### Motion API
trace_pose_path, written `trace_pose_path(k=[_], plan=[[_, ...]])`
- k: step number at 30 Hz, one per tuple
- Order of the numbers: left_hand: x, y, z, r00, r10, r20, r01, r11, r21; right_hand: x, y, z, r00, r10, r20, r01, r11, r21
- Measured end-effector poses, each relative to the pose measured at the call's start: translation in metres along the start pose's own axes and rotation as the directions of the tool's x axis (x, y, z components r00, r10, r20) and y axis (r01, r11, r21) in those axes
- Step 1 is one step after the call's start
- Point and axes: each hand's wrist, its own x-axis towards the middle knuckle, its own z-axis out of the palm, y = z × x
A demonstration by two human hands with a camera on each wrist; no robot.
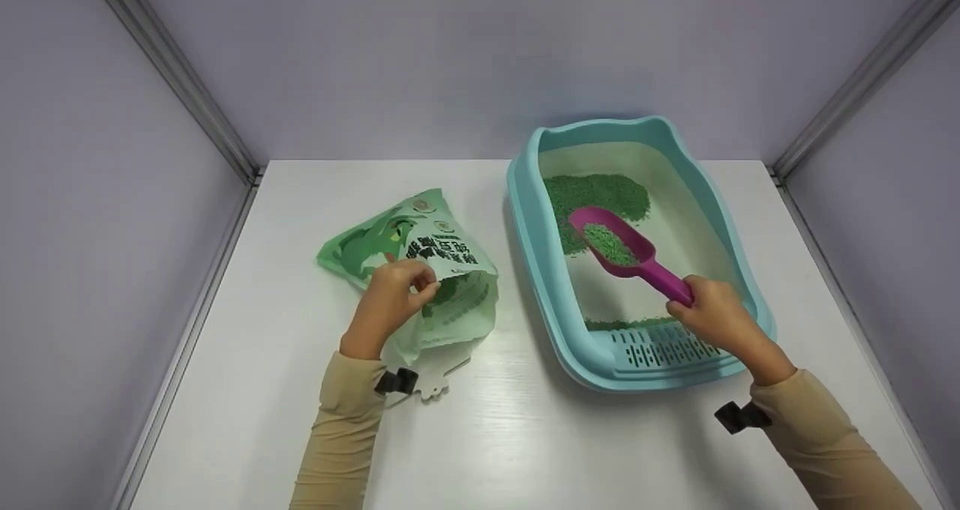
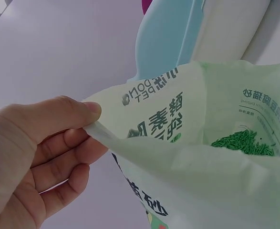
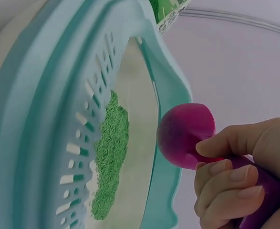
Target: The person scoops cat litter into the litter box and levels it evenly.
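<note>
My left hand (image 1: pixel 394 292) pinches the rim of a pale green cat litter bag (image 1: pixel 367 244) between thumb and forefinger. The bag lies on its side with its mouth held apart; green pellets (image 2: pixel 244 142) show inside in the left wrist view. At the right, my right hand (image 1: pixel 716 311) grips the handle of a magenta scoop (image 1: pixel 646 255). Green pellets (image 1: pixel 609 244) lie in the scoop, which hangs over a light blue litter box (image 1: pixel 536 270). More pellets (image 1: pixel 607 193) form a patch on the box's left far floor, with a strip along its near end.
Both items stand on a white table (image 1: pixel 495 435) with a purple-grey wall (image 1: pixel 420 60) behind. A slotted grate (image 1: pixel 664 351) fills the box's near end. Under the bag's near edge, a flat pale piece with a cut-out edge (image 1: pixel 433 387) pokes out.
</note>
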Motion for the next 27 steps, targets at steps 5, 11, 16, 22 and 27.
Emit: trace_pose_path(k=[5,11,16,22,27], plan=[[0.000,0.000,0.000,1.000,-0.005,0.009,0.005,1.000,-0.005,0.006,0.007,-0.004,1.000,0.014,0.012,-0.014,1.000,-0.012],[-0.001,-0.001,0.000,1.000,-0.006,0.008,0.006,1.000,-0.010,0.015,0.013,-0.009,0.998,0.036,0.043,-0.035,0.999,-0.027],[-0.001,-0.001,0.000,1.000,-0.010,0.011,0.011,1.000,-0.012,0.022,0.019,-0.012,0.995,0.061,0.081,-0.058,0.998,-0.032],[-0.001,-0.001,0.000,1.000,-0.008,0.007,0.008,1.000,-0.001,0.029,0.026,-0.011,0.994,0.059,0.088,-0.054,0.997,-0.061],[-0.001,-0.001,0.001,1.000,-0.015,0.007,0.015,1.000,-0.005,0.034,0.030,-0.010,0.992,0.065,0.108,-0.058,0.996,-0.064]])
